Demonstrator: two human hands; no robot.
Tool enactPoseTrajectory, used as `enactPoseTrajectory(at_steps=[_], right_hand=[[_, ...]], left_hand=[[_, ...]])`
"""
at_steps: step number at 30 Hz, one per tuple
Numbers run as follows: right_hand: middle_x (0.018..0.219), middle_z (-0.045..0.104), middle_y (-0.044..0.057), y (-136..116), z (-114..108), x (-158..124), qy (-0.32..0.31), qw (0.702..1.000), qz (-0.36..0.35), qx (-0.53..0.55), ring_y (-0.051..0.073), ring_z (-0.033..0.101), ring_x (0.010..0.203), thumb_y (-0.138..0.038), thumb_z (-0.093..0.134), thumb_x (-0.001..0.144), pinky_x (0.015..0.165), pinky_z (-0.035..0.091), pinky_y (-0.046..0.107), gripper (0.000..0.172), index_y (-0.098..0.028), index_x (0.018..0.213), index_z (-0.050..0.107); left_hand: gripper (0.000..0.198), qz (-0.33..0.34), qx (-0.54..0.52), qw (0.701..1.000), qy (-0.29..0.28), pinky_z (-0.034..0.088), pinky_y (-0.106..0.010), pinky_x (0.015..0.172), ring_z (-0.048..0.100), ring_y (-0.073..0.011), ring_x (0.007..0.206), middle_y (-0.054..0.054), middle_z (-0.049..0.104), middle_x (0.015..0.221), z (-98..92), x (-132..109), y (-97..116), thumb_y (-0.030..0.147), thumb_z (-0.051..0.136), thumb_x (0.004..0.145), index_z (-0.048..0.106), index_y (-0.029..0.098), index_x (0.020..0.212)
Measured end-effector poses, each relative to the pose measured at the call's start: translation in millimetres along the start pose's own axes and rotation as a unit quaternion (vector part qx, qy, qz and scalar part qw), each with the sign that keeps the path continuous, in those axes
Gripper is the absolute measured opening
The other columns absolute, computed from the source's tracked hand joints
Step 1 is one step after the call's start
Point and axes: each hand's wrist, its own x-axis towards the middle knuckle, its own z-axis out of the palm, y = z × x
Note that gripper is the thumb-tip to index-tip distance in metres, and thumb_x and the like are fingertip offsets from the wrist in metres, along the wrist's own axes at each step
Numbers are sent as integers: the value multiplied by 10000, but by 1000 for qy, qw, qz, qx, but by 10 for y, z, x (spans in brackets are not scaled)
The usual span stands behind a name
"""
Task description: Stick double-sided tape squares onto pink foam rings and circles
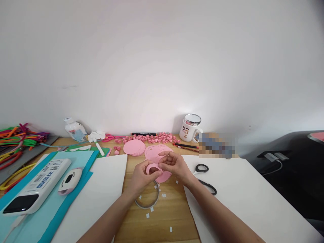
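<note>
A curled pink paper strip (152, 165) is bent into a loop between my two hands. My left hand (141, 174) pinches it from the left with thumb and fingers. From the right, my right hand (174, 164) closes thumb and forefinger on its other side, the remaining fingers curved above. Beneath and behind the hands lie pink paper pieces (165, 176), partly hidden. A roll of tape (158, 194) rests flat on the wooden table just below my left hand. Small white bits (147, 215) are scattered around it.
Behind are a stack of pink paper circles (134, 147), many small pink rolls (164, 137) and a white mug (188, 130). Black-handled scissors (201, 168) lie on white board (235, 192) at right. A white power bank (37, 189) and cutter (70, 181) lie left.
</note>
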Motion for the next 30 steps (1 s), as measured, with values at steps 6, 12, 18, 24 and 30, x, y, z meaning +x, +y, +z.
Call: enactPoseTrajectory(at_steps=[6,12,18,24,30], right_hand=[[670,614,-3,13,9,2,-10,1000,-3,-17,102,569,551,-284,731,566,540,476,237,413,-165,912,538],[619,602,-11,33,45,5,-4,999,-17,-40,95,566,515,-345,655,662,505,472,227,298,-163,875,551],[810,652,50,30,63,-17,-40,998,6,-56,155,607,757,-361,653,660,563,507,242,293,-160,858,571],[830,653,59,37,61,-26,-43,998,40,-24,117,599,615,-352,694,613,526,515,243,338,-144,855,583],[591,624,-5,56,68,-29,-41,996,72,-36,101,575,507,-343,748,526,505,504,240,315,-132,714,608]], left_hand=[[155,-23,-29,999,-17,396,-207,518,521,-116,560,-3,603,618,5,-2,-26,257,680,599,623,136,677],[138,-42,-154,987,-6,436,-250,596,568,-144,604,-42,641,618,-8,4,-23,254,684,620,637,124,619],[130,-92,-362,926,48,461,-267,683,592,-130,638,-32,651,622,-96,86,-50,218,717,592,645,114,624],[118,-88,-379,920,45,464,-261,661,597,-134,645,-32,656,633,-99,91,-72,203,719,595,645,114,617],[116,-82,-372,922,68,451,-228,649,581,-110,635,-25,658,639,-79,94,-84,193,735,572,653,117,599]])
